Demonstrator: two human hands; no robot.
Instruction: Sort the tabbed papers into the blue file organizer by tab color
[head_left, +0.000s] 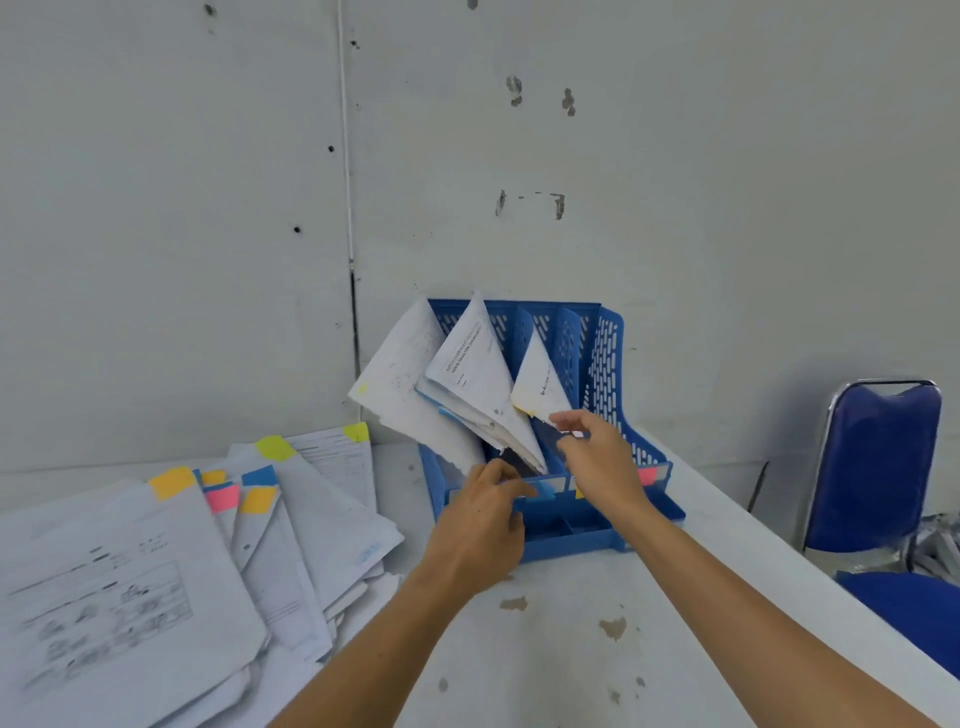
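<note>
The blue file organizer (605, 358) stands against the wall, with colour labels on its front lip. Paper bundles lean out of its left slot (400, 384) and second slot (475, 369). A yellow-tabbed paper (537, 387) sits in the third slot, and my right hand (597, 457) pinches its lower corner. My left hand (480, 525) holds the organizer's front edge by the blue label. A spread pile of tabbed papers (156, 561) with yellow, orange, blue and pink tabs lies on the table at the left.
The white table (571, 649) is stained near its front and meets the grey wall behind. A blue padded chair (878, 467) stands off the table's right edge, with a second blue seat (914, 608) nearer.
</note>
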